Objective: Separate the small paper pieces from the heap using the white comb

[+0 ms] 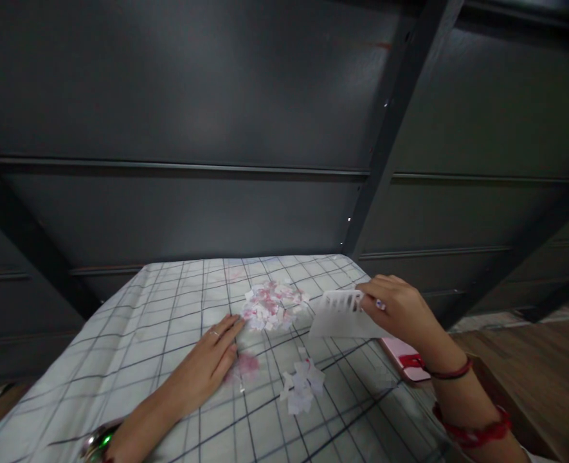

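Observation:
My left hand [219,350] lies on the checked tablecloth with its fingers stretched out, fingertips at the near left edge of a heap of small torn paper pieces [269,305], white with pink-red stains. In my right hand [395,305], the fingers are closed on the upper right corner of a white sheet [344,318]. A row of dark marks or slots runs along the sheet's top; I cannot tell which. The sheet tilts over the cloth, right of the heap. Nearer to me, a smaller group of white paper scraps [303,386] rests between both hands.
The white tablecloth [159,341] with dark grid lines covers the table. A pink, phone-like object [407,360] with a red band lies at the right edge, partly behind my right wrist. A pink stain [248,364] marks the cloth. Dark wall panels [192,212] stand behind the table.

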